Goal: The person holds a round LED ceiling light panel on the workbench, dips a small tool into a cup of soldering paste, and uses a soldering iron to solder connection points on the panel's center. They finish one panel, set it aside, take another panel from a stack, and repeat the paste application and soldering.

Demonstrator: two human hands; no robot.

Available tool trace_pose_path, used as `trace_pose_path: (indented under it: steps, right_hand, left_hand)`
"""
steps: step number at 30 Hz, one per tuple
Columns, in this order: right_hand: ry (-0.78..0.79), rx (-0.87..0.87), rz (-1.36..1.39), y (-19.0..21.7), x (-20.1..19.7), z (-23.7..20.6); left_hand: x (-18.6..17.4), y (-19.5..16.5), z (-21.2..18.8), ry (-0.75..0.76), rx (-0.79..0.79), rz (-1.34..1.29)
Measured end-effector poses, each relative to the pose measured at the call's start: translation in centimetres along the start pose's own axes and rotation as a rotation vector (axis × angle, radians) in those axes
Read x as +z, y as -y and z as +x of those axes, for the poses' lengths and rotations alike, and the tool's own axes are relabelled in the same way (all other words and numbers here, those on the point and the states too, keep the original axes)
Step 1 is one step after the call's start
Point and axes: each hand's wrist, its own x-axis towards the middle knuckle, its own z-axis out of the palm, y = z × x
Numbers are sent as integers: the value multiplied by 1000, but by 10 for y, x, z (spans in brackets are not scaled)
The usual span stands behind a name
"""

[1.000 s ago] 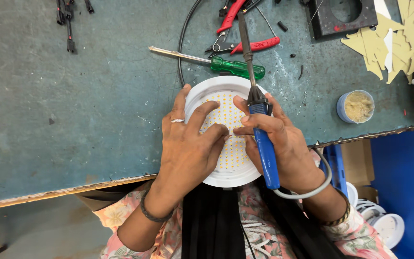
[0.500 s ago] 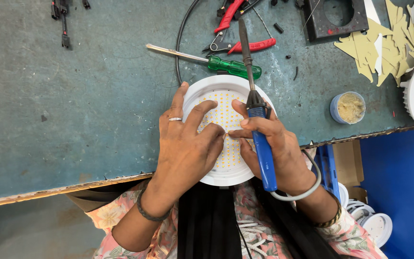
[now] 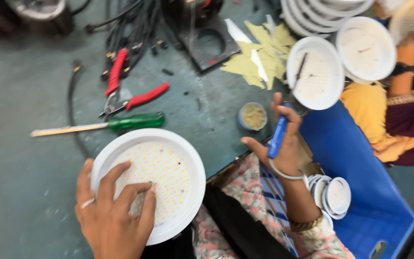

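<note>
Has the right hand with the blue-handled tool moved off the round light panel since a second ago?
Yes. The right hand has swung right, off the round light panel, toward the small tub.

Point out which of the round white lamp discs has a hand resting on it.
The big LED disc at the table's near edge: the left hand lies flat on it. The discs at the upper right lie untouched.

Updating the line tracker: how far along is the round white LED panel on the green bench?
Done: cannot tell, no finished joints are visible on the round white LED panel. In hand: left hand rests flat on it; right hand holds the blue-handled soldering iron lifted off, beside the small paste tin. Left: more white round panels stacked beyond.
</note>
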Motion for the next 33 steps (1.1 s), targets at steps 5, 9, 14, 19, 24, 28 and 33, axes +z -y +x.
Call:
trace_pose_path:
  steps: [5, 9, 14, 19, 24, 28, 33]
  right_hand:
    - [-28, 68, 49, -13, 20, 3]
    - [57, -55, 406, 16, 23, 8]
    - [329, -121, 622, 78, 23, 1]
    - [525, -165, 453, 111, 41, 4]
    - [579, -223, 381, 119, 52, 7]
    - [579, -235, 398, 119, 59, 4]
    - [573, -252, 376, 120, 63, 4]
  left_hand:
    - [14, -12, -3, -30, -18, 14]
    - [6, -14, -2, -8, -27, -60]
    - [3, -18, 1, -5, -71, -92]
    - [-2, -16, 1, -21, -86, -105]
    - [-4, -10, 3, -27, -94, -129]
    - [-3, -8, 2, -34, -95, -135]
    - [-2, -9, 2, -47, -103, -131]
